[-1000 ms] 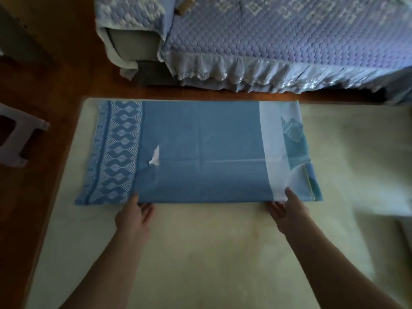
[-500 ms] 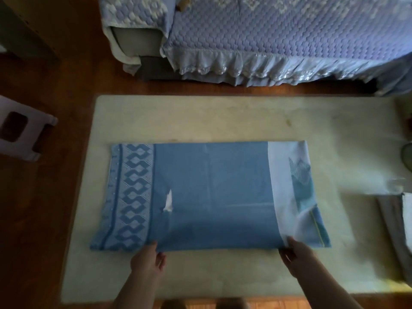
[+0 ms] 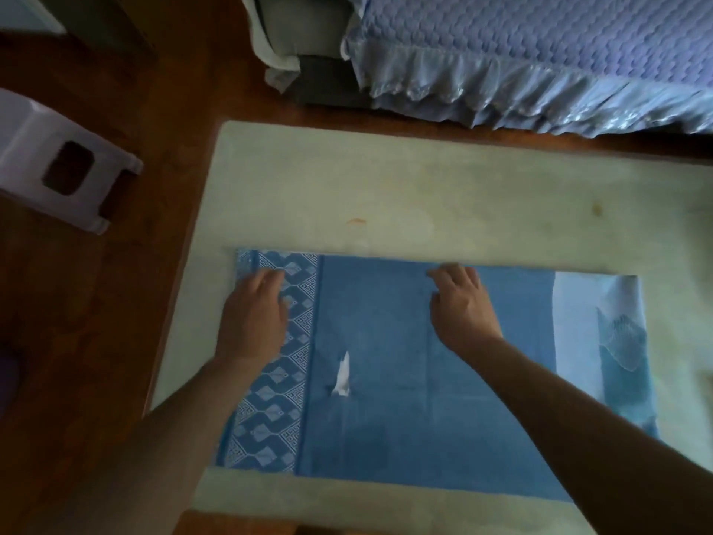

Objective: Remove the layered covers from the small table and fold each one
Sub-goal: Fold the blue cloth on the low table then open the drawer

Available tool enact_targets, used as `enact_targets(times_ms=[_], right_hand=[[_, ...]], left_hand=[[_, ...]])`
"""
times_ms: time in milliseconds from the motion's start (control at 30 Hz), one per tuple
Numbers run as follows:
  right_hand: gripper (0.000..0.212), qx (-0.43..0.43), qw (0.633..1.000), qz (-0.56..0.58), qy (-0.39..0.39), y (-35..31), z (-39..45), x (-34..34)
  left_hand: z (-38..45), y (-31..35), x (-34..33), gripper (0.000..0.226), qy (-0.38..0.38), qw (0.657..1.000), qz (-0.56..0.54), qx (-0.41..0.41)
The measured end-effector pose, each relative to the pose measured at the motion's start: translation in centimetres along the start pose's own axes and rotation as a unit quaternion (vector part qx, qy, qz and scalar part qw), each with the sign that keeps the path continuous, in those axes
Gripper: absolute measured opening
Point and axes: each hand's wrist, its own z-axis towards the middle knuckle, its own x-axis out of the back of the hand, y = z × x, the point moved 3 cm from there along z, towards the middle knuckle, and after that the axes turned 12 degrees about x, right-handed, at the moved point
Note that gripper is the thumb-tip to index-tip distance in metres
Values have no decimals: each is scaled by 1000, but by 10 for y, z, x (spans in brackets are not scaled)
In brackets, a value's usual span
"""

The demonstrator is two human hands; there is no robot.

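Lying folded on the pale mat [image 3: 386, 187], the blue cover [image 3: 405, 380] is pressed at its far edge by the left hand [image 3: 252, 318] and right hand [image 3: 463, 307], fingers loosely spread, nothing gripped; edges are best aligned before creasing.

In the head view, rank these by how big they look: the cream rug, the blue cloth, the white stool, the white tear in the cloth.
1. Cream rug, partly cut off by the frame.
2. Blue cloth.
3. White stool, also cut off at the left, so its true size is unsure.
4. White tear, by far the smallest.
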Motion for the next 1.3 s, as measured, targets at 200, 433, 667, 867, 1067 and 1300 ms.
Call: enact_targets(times_ms=[200,433,667,867,1067,1300], right_hand=[[30,74,990,-63,-98,7,72,-33],[34,169,977,-106,-76,0,38,-14],[49,170,977,-105,-80,15,35,-10],[18,134,984,-79,-84,22,45,-12],[5,45,997,-26,-52,45,45,-7],[16,138,987,-80,-2,30,30,-3]], left_hand=[[94,-2,-21,36,-53,983,86,-150],[57,-8,-2,26,18,921,136,-364],[50,-18,-5,55,-32,921,140,-363],[50,-12,-7,58,-50,946,118,-297],[87,-9,-8,21,-17,972,102,-210],[79,-17,-11,13,12,955,99,-279]])
